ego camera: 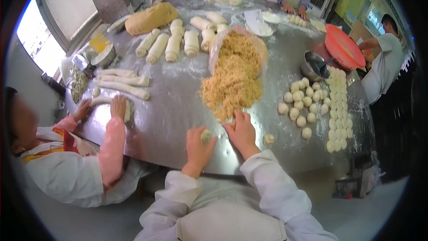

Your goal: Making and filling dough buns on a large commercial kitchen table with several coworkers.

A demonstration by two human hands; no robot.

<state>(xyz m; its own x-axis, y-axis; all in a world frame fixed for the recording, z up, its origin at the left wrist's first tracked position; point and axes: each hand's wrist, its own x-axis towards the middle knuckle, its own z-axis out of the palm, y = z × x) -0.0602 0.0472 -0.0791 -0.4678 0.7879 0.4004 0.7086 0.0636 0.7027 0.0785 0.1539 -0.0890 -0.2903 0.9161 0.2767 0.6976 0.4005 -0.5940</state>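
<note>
My left hand [197,147] curls its fingers and thumb around a small, speckled dough piece [206,136], a little above the steel table. To its right, my right hand [243,135] is at the near tip of a heap of yellow crumbly filling [230,90], with some crumbs between its thumb and fingers. The heap spills towards me from an open clear plastic bag [215,52]. A small flattened dough piece [268,139] lies on the table to the right of my right hand.
Round dough balls [301,102] and rows of small dough pieces [337,113] lie right, near a steel bowl [309,68] and red basin [344,47]. At left a co-worker's hands [117,107] press a dough strip. Dough rolls [174,45] and a large tan dough mass [152,18] lie farther back.
</note>
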